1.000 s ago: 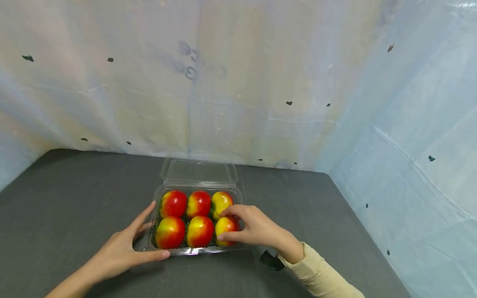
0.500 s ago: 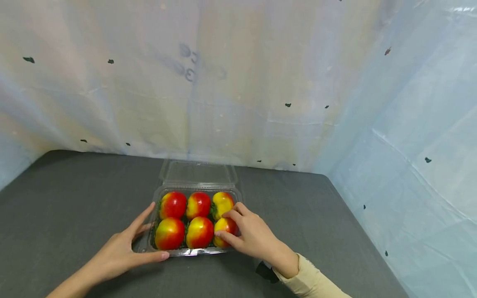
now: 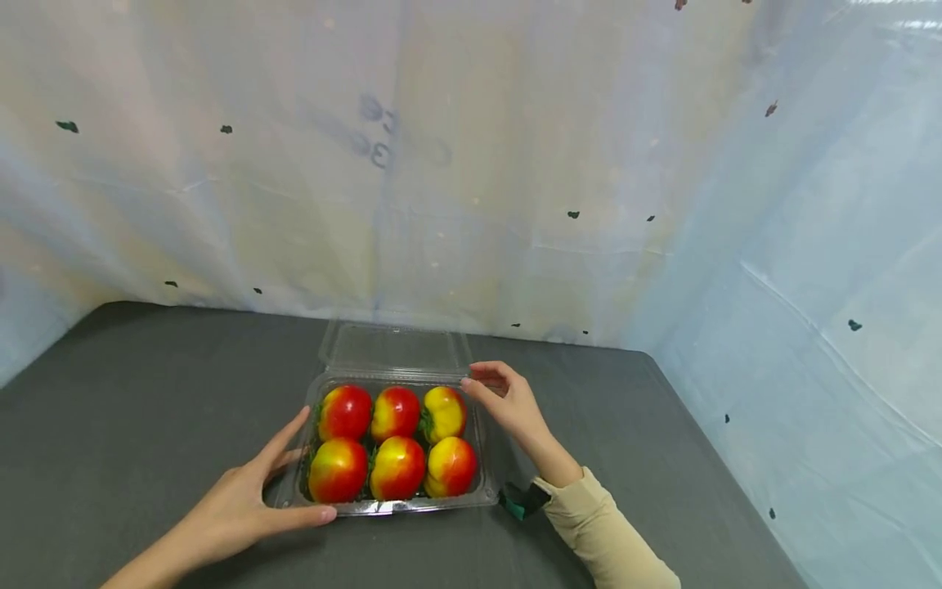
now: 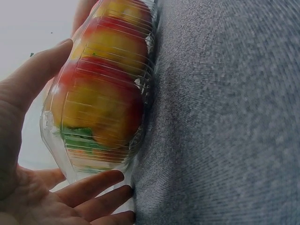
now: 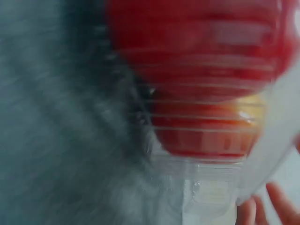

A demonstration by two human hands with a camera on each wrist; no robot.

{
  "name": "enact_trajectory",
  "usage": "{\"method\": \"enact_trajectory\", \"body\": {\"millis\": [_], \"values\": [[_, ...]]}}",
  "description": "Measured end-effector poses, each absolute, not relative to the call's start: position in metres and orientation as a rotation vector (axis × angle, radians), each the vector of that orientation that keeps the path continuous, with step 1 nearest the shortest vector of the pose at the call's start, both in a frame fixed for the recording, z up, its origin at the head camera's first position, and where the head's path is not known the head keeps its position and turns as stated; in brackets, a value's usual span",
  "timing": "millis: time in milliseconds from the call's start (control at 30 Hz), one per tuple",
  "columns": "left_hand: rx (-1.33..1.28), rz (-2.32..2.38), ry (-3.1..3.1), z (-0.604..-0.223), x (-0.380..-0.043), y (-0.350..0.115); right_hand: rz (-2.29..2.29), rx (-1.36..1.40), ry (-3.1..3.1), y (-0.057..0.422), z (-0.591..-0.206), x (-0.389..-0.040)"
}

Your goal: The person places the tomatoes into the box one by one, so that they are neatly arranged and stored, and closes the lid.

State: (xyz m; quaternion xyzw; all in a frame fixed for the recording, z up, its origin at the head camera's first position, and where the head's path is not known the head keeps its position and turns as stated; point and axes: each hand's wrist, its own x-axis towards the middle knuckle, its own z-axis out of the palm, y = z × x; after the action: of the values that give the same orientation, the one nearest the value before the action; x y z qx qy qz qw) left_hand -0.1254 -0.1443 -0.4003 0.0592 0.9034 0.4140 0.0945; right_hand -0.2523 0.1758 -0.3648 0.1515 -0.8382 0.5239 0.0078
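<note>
Several glossy red-and-yellow fruits (image 3: 397, 468) with green bits at their sides sit in two rows in a clear plastic clamshell box (image 3: 361, 509). Its see-through lid (image 3: 396, 348) is folded back behind it. My left hand (image 3: 239, 499) spans the box's front left corner, thumb at the front rim and fingers along the left side. In the left wrist view, the extended thumb (image 4: 44, 68) lies against the ribbed wall. Lightly bent, the fingers of my right hand (image 3: 515, 401) are at the box's back right corner near the hinge; whether they touch it I cannot tell.
The box stands on a dark grey cloth-covered table (image 3: 184, 393). Pale plastic sheeting (image 3: 471, 164) hangs behind the table and along its right side. Under the right sleeve a dark strap (image 3: 524, 499) shows at the wrist.
My right hand has left the front right fruit and moved back to the box's rear right corner, uncovering that fruit. The left hand keeps its place at the box.
</note>
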Motion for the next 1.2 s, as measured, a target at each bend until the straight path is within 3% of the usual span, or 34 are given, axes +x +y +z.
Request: {"method": "enact_trajectory", "body": {"millis": [400, 800, 1200], "values": [[0.181, 1.224, 2.68, -0.401, -0.125, -0.145, 2.241, 0.088, -2.582, 0.165, -0.379, -0.301], [0.16, 1.278, 2.595, -0.403, -0.123, -0.14, 2.36, 0.277, -2.648, 0.172, -0.397, -0.308], [0.201, 1.253, 2.653, -0.4, -0.13, -0.128, 2.312, 0.424, -2.463, 0.192, -0.378, -0.307]]}}
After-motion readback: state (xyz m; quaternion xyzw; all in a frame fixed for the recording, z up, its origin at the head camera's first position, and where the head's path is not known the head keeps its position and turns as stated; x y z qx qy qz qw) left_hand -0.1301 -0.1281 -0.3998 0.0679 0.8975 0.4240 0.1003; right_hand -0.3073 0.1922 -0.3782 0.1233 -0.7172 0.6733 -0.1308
